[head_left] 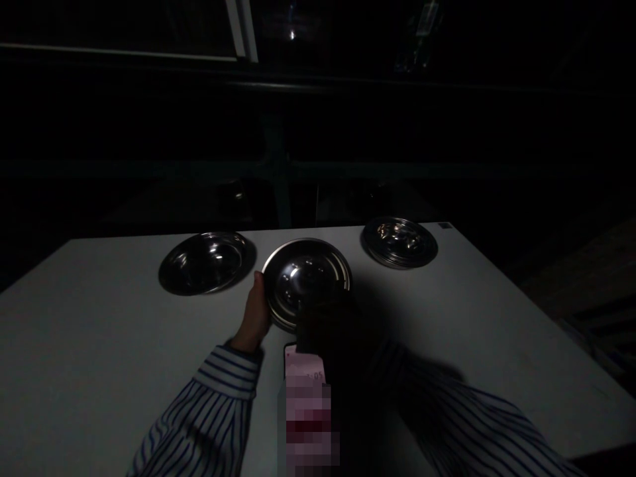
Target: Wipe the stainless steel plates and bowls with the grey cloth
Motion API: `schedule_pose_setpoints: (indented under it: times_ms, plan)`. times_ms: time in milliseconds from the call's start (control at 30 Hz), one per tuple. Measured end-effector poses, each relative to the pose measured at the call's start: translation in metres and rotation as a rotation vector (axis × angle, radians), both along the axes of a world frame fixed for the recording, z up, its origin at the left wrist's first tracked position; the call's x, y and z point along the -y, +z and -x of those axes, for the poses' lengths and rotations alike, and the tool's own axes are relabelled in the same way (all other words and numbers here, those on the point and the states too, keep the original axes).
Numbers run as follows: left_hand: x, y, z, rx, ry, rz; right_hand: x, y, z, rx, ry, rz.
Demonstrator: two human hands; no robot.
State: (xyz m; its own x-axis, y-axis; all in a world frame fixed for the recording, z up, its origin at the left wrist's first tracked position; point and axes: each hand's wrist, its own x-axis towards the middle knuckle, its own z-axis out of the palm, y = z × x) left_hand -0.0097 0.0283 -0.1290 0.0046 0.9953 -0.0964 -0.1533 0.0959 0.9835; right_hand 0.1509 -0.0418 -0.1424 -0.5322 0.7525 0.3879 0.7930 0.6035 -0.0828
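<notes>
My left hand [254, 315] grips the left rim of a round steel plate [305, 275] and holds it tilted up off the white table [99, 331]. My right hand [332, 331] is in deep shadow just below the plate's lower right edge. Its fingers cannot be made out. Both sleeves are blue and white striped.
A steel plate [206, 262] lies flat at the left, and a stack of steel plates [399, 241] sits at the back right. A phone [308, 397] with a lit screen lies between my arms. The room behind the table is dark.
</notes>
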Motion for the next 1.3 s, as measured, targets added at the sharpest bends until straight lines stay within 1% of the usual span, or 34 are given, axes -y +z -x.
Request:
schedule_pose_setpoints:
  times_ms: [67, 100, 200, 233, 300, 333, 400, 467, 567, 633, 733, 833, 867, 933, 1033, 1133, 1200, 1300]
  plan:
    - [0.001, 0.003, -0.001, -0.041, 0.038, 0.044, 0.002, -0.002, -0.006, 0.005, -0.029, -0.001]
    - [0.002, 0.005, -0.001, -0.074, 0.069, 0.074, 0.002, -0.003, -0.004, 0.004, -0.039, -0.002]
    - [0.005, 0.009, 0.0, -0.139, 0.15, 0.154, -0.003, -0.002, 0.019, -0.008, -0.019, -0.029]
    - [0.006, 0.01, 0.001, -0.136, 0.151, 0.162, -0.006, -0.001, 0.029, -0.038, 0.012, -0.051]
    - [0.007, 0.008, 0.003, -0.094, 0.108, 0.143, -0.01, 0.001, 0.043, -0.085, -0.006, -0.049]
    - [0.006, 0.006, 0.004, -0.061, 0.072, 0.125, -0.012, 0.002, 0.045, -0.098, -0.003, -0.054]
    - [0.004, 0.0, 0.005, 0.015, 0.014, 0.088, -0.011, 0.003, 0.038, -0.077, 0.023, -0.07]
    - [0.001, -0.004, 0.004, 0.075, -0.008, 0.064, -0.007, 0.001, 0.021, -0.033, 0.047, -0.074]
    - [-0.002, -0.004, 0.001, 0.091, -0.005, 0.071, 0.0, -0.001, -0.004, -0.011, 0.01, -0.036]
    - [-0.001, 0.0, -0.002, 0.048, 0.043, 0.127, 0.002, -0.001, -0.006, -0.003, 0.002, -0.029]
    - [0.003, 0.009, -0.004, -0.054, 0.149, 0.237, -0.002, 0.002, 0.018, -0.004, -0.028, -0.06]
    - [0.005, 0.013, -0.002, -0.089, 0.17, 0.244, -0.012, 0.009, 0.045, -0.011, -0.014, -0.092]
    - [0.005, 0.013, 0.0, -0.076, 0.163, 0.227, -0.014, 0.012, 0.048, -0.013, 0.009, -0.1]
    - [0.003, 0.01, 0.001, -0.015, 0.143, 0.19, -0.015, 0.015, 0.044, -0.006, 0.054, -0.112]
    - [-0.002, 0.004, 0.0, 0.102, 0.086, 0.142, -0.01, 0.015, 0.019, 0.04, 0.05, -0.094]
    - [-0.004, 0.004, -0.003, 0.214, 0.01, 0.186, -0.005, 0.007, 0.0, 0.073, 0.036, -0.094]
    - [-0.003, 0.007, -0.005, 0.3, -0.036, 0.237, -0.005, 0.001, 0.003, 0.08, 0.038, -0.124]
    - [-0.001, 0.009, -0.004, 0.351, -0.043, 0.227, -0.012, -0.003, 0.028, 0.074, 0.0, -0.18]
